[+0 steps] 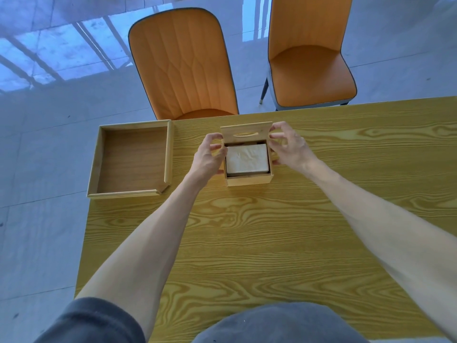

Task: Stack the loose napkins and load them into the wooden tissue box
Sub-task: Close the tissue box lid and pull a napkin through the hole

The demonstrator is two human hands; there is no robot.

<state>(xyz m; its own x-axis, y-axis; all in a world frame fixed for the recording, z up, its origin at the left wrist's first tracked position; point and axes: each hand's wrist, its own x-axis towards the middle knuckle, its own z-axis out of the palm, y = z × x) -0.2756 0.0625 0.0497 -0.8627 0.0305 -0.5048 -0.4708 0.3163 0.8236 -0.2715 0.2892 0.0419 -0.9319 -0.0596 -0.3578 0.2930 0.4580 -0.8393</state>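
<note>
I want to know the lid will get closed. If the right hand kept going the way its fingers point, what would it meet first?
Probably the lid: the right hand has its fingers curled leftward at the lid's right edge, seemingly almost touching, though depth is unclear.

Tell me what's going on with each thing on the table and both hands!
Wooden tissue box: upright on the table, top partly uncovered.
Slotted lid: over the box's far end, not closed.
Napkins: stacked inside the box.
Wooden tray: nothing in it, overhanging the table's left edge.
Left hand: fingers curled at the box's left side.
Right hand: fingers at the lid's right edge.
</note>
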